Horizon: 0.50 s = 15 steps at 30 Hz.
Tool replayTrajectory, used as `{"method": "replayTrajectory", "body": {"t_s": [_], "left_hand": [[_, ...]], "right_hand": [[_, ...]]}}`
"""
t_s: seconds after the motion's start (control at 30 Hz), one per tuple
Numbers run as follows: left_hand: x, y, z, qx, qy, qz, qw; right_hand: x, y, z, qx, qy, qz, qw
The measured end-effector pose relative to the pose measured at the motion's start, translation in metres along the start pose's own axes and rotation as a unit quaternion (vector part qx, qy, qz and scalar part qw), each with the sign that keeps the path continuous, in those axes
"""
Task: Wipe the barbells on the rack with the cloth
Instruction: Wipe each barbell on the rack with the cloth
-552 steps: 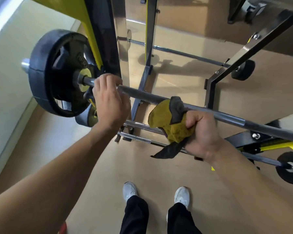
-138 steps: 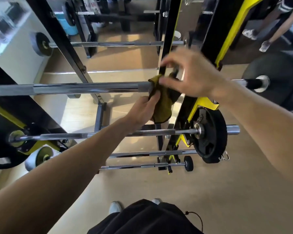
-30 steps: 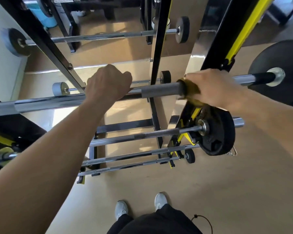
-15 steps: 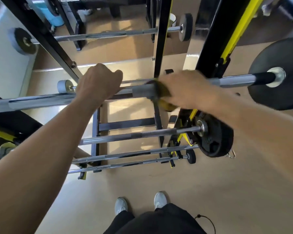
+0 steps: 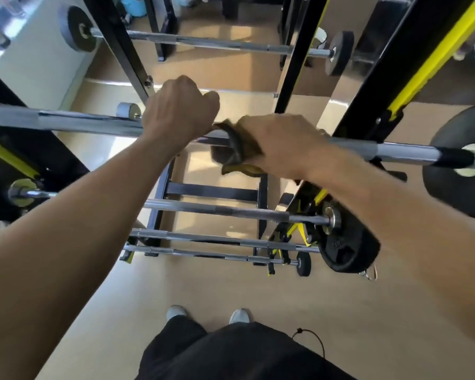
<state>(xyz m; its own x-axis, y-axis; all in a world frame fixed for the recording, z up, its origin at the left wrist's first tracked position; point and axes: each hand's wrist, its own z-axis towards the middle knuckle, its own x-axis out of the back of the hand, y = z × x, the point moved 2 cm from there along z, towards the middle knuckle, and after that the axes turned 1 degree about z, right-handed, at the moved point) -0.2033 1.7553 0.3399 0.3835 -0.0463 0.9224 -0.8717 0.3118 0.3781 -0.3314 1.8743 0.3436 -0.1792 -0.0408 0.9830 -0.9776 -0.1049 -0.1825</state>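
Note:
A long chrome barbell (image 5: pixel 74 122) lies across the black and yellow rack (image 5: pixel 373 86) at chest height. My left hand (image 5: pixel 180 108) grips its shaft near the middle. Right beside it, my right hand (image 5: pixel 281 145) holds a yellow and dark grey cloth (image 5: pixel 237 153) wrapped round the same shaft; the cloth's loose end hangs below the bar. The two hands nearly touch. A black plate (image 5: pixel 461 193) sits at the barbell's right end. Three more barbells (image 5: pixel 217 211) lie on lower rungs.
A smaller black plate (image 5: pixel 348 249) is on the right end of a lower bar. Another barbell (image 5: pixel 209 42) with small plates shows in the mirror behind the rack. My white shoes (image 5: pixel 239 315) stand on tan floor just before the rack.
My right hand has slid the cloth leftward along the top barbell, from near the right upright to right beside my left hand. My left hand has kept its grip.

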Motion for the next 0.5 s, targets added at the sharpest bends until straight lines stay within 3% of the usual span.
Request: {"method": "replayTrajectory", "body": {"t_s": [0.1, 0.2, 0.3, 0.5], "left_hand": [[0.0, 0.0, 0.0, -0.003, -0.001, -0.001, 1.0], [-0.001, 0.0, 0.002, -0.004, 0.006, 0.004, 1.0], [-0.003, 0.002, -0.001, 0.0, 0.047, 0.005, 0.999], [-0.002, 0.0, -0.007, -0.027, 0.107, -0.063, 0.992]], "right_hand": [[0.012, 0.046, -0.042, -0.058, -0.049, -0.008, 0.997], [0.015, 0.069, -0.069, -0.089, -0.031, -0.087, 0.992], [0.013, 0.058, -0.053, -0.071, -0.048, -0.147, 0.986], [0.006, 0.021, -0.005, -0.029, -0.056, -0.112, 0.992]]}}
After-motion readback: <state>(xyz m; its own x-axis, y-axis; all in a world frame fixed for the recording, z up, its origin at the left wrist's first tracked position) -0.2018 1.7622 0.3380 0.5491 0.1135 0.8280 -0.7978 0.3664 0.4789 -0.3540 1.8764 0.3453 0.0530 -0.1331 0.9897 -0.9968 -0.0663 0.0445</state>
